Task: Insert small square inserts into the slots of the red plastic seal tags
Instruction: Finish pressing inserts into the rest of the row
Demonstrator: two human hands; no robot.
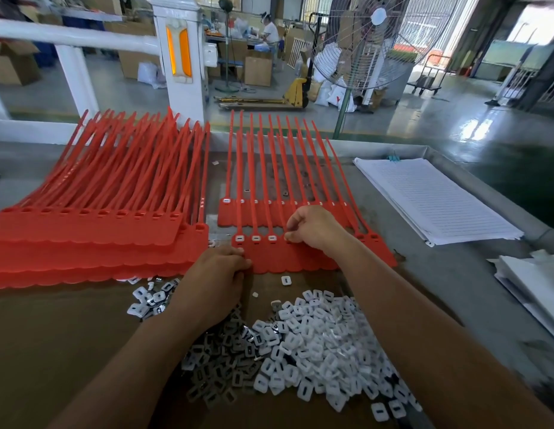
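A joined strip of red seal tags (312, 258) lies in front of me, its long tails pointing away. Three white square inserts (255, 238) sit in its leftmost slots. My right hand (312, 226) hovers over the fourth slot, fingertips curled down and pinching a small insert at it. My left hand (220, 274) rests at the strip's near left corner, fingers curled against its edge. A heap of loose white inserts (306, 345) lies just below the strip, between my forearms. A second strip (238, 213) with inserts lies behind.
A thick stack of red tag strips (93, 239) with empty slots fills the left of the table. Lined white paper sheets (433, 199) lie at the right, more white sheets (532, 283) at the far right edge. A large standing fan (371, 41) rises beyond the table.
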